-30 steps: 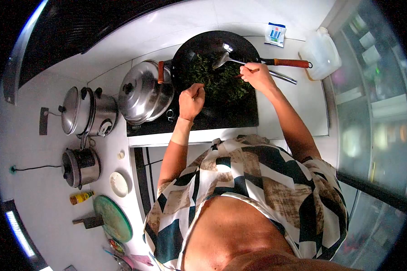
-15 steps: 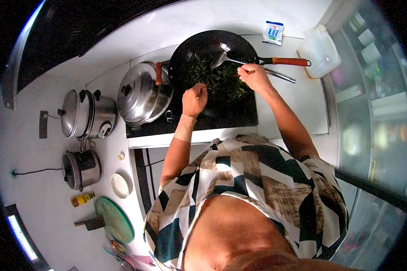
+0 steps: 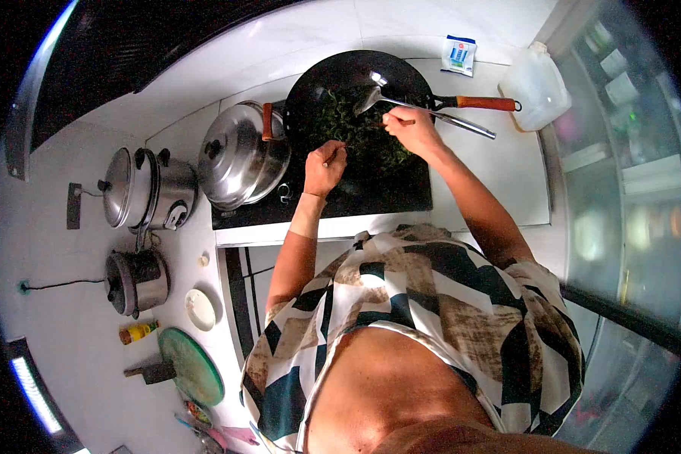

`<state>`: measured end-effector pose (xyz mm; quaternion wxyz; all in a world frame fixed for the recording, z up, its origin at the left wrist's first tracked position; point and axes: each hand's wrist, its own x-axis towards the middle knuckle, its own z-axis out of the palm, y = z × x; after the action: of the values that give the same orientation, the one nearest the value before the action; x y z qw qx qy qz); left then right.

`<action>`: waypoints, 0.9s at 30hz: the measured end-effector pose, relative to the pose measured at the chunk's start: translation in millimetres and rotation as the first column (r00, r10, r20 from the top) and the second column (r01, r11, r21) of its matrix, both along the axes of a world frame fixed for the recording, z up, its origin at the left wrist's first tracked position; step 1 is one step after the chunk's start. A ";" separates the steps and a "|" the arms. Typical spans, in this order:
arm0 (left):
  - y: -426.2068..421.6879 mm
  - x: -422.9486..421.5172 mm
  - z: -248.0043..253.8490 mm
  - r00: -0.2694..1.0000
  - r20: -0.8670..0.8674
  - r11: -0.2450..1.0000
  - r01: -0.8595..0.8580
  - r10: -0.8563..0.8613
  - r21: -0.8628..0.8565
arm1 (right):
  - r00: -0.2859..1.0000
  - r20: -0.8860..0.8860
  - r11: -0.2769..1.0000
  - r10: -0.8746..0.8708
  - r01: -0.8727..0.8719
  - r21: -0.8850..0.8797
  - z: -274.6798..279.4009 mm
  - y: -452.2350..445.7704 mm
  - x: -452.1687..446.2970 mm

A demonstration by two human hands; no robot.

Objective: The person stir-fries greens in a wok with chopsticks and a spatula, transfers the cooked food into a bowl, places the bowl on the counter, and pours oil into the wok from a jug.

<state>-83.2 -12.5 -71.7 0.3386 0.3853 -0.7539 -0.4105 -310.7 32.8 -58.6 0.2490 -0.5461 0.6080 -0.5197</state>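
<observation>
Dark leafy greens [image 3: 348,113] lie in a large black wok [image 3: 310,83] on the cooktop. My left hand [image 3: 325,168] is closed around a thin stick that looks like a chopstick, at the wok's near-left edge. Over the right part of the wok, my right hand [image 3: 414,132] is closed on a similar brown chopstick [image 3: 407,122]; its tip is hard to make out among the greens. A metal spatula [image 3: 461,122] rests in the wok, its handle leaning across the rim behind my right hand.
A steel lidded pot [image 3: 238,163] stands left of the wok on the black cooktop [image 3: 386,193]. Farther left are a rice cooker [image 3: 172,185], another cooker [image 3: 147,280], a white bowl [image 3: 200,309] and a green cutting board [image 3: 197,367] with a knife. A plastic container [image 3: 537,91] and a packet [image 3: 458,55] sit right.
My right hand has moved left with its chopstick, closer to my left hand. The left hand has barely shifted; the spatula still leans in the wok.
</observation>
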 end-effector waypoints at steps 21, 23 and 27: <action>14.3 5.3 10.2 0.986 0.155 0.973 0.088 -0.055 -0.216 | 0.999 0.006 0.996 0.040 -0.040 0.085 -9.1 3.7 -1.2; 15.2 7.3 10.4 0.987 0.146 0.974 0.091 -0.061 -0.209 | 0.974 -0.226 0.993 -0.032 0.056 0.101 -12.3 0.7 -11.3; 19.0 9.3 14.0 0.985 0.157 0.985 0.090 -0.067 -0.145 | 0.981 0.194 0.993 0.014 -0.037 0.115 -1.9 6.6 -2.4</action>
<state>-74.0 6.4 -57.7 0.2919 0.3586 -0.8211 -0.3346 -313.1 39.4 -60.5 0.3452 -0.4852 0.6037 -0.5301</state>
